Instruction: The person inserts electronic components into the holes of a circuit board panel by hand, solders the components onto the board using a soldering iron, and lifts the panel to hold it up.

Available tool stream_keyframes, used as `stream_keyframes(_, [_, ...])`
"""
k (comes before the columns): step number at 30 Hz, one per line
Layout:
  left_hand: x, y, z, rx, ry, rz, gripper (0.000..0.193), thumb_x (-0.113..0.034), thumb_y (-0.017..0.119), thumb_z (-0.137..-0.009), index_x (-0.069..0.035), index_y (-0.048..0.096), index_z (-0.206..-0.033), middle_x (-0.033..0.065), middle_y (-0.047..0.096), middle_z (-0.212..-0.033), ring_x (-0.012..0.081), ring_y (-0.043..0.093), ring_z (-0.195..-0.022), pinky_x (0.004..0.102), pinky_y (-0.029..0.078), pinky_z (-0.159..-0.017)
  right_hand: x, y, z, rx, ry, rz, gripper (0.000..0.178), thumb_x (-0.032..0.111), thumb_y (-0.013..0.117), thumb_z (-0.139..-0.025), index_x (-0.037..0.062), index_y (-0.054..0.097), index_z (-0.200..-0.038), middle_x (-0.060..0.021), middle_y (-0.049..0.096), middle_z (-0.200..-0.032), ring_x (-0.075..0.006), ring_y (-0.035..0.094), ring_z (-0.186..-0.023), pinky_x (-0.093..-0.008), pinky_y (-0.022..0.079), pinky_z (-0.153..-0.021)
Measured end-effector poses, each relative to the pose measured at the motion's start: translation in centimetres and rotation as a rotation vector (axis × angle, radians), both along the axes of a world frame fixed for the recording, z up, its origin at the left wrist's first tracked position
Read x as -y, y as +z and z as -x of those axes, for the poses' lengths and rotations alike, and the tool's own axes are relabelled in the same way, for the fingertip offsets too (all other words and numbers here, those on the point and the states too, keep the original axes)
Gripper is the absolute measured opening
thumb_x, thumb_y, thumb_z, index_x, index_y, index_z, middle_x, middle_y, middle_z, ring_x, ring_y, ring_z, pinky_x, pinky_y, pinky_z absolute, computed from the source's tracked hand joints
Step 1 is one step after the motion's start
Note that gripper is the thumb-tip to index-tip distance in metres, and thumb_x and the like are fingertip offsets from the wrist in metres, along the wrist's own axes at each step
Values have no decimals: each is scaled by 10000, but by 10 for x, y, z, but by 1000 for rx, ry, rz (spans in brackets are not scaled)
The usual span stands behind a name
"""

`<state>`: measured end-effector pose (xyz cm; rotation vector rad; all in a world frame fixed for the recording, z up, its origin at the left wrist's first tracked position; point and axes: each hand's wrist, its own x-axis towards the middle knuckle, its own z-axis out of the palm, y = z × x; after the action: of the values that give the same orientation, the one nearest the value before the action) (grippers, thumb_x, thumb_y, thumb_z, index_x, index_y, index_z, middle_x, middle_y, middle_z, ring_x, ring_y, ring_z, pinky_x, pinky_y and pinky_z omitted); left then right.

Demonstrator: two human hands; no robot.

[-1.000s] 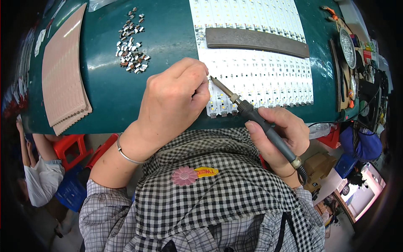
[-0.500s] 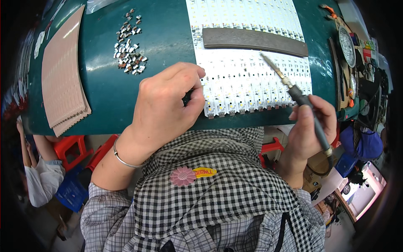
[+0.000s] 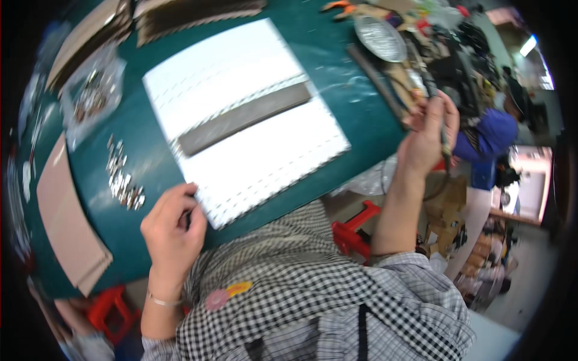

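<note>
A white sheet of LED circuit boards point(image 3: 253, 168) lies at an angle on the green table, with a long dark grey bar point(image 3: 247, 117) across its middle. My left hand point(image 3: 174, 228) is closed at the sheet's near left corner, finger and thumb curled together; what they pinch, if anything, is hidden. Out to the right, my right hand point(image 3: 424, 138) grips a soldering iron point(image 3: 429, 84), its tip toward the tools on the table's right side. Small metal-and-brown connectors point(image 3: 124, 180) lie in a loose pile left of the sheet.
Beige board strips point(image 3: 66, 210) are stacked at the left edge, beside a clear bag of small parts point(image 3: 93, 99). More stacks point(image 3: 192, 18) stand at the back. A round metal dish point(image 3: 380, 39) and orange-handled pliers point(image 3: 338, 7) lie at the back right. A red stool point(image 3: 355, 231) is below the table.
My right hand has carried the soldering iron away from the boards to the right. The view has turned and shifted right; my left hand stays curled by the sheet's corner.
</note>
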<state>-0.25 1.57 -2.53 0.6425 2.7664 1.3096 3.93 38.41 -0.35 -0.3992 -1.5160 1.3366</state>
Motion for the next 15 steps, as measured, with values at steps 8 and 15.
stream_keyframes(8, [18, 0, -9, 28, -6, -8, 87, 65, 660, -759, 16, 604, -803, 111, 706, -976, 81, 484, -510, 225, 411, -492, -65, -62, 16, 545, -227, -672, 270, 183, 680, -903, 16, 624, -1108, -77, 661, -987, -195, 632, -945, -305, 467, -897])
stream_keyframes(15, [20, -8, -10, -17, -4, -74, 85, 57, 687, -792, 9, 634, -838, 95, 710, -990, 45, 452, -546, 201, 389, -500, 11, -15, -14, 204, 15, -116, 208, 164, 618, -946, -22, 627, -1039, -110, 656, -891, -112, 602, -685, -226, 460, -608])
